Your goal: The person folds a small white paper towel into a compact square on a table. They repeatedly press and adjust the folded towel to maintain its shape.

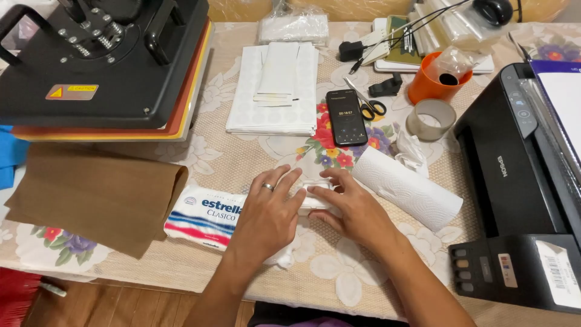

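Observation:
Both of my hands rest on a small white object [317, 195] lying on the floral tablecloth [339, 272]; most of it is hidden under my fingers. My left hand [266, 212], with a ring on one finger, presses flat on its left part, and a bit of white tissue [284, 259] shows under the wrist. My right hand [354, 209] curls around its right side, fingers on top. A white, blue and red soft packet [203, 217] lies just left of my left hand. A roll of white paper towel [408, 189] lies just right of my right hand.
A black heat press [103, 60] stands at the back left, a brown sheet [91, 194] in front of it. Stacked white sheets [272, 91], a black phone [346, 116], scissors [369, 106], a tape roll [431, 119] and an orange cup [431, 85] lie behind. A black printer [520, 181] fills the right.

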